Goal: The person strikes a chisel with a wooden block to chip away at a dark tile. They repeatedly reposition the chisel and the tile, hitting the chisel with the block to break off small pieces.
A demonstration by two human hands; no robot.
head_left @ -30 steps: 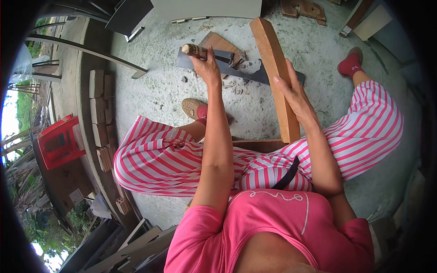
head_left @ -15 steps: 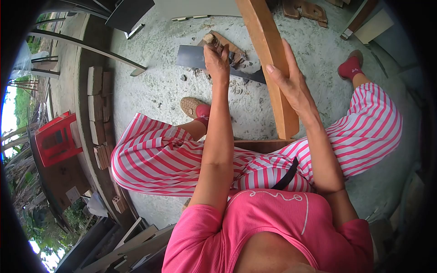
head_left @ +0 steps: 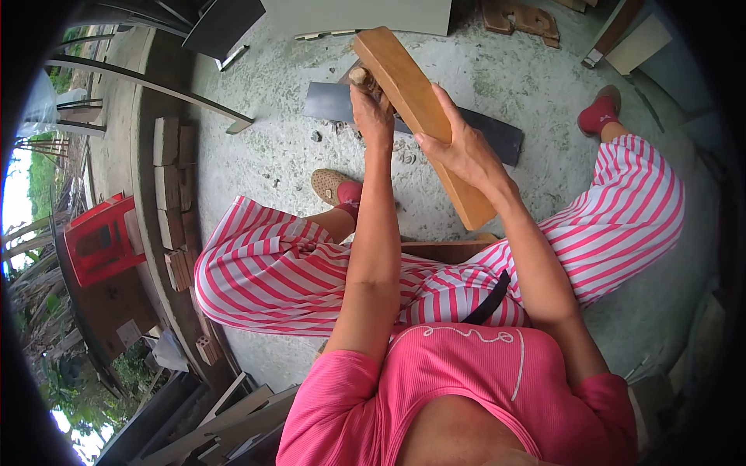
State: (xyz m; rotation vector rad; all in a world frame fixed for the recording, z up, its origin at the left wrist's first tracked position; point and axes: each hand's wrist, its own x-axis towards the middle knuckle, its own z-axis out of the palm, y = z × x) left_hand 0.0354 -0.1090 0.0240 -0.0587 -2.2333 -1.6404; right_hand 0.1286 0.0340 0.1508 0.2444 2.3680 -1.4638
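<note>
My left hand (head_left: pixel 373 116) is closed around a stubby brown piece with a pale rounded end (head_left: pixel 359 75); most of it is hidden by my fingers and the beam. My right hand (head_left: pixel 466 155) grips a long orange-brown wooden beam (head_left: pixel 408 81) around its middle, thumb on one side and fingers along the other. The beam slants across in front of me, its far end just beyond my left hand and right beside the brown piece. Below both hands, a dark grey panel (head_left: pixel 497 140) lies on the concrete floor.
Stacked bricks (head_left: pixel 167 163) and a metal bar (head_left: pixel 171 89) stand to the left, with a red plastic chair (head_left: pixel 101 241) beyond them. A pale panel (head_left: pixel 373 15) and carved wooden pieces (head_left: pixel 521 22) lie at the far side. Small debris (head_left: pixel 316 136) dots the floor.
The beam has swung left and come closer to my left hand, carried by my right hand. My left hand has dipped slightly, still around the brown piece.
</note>
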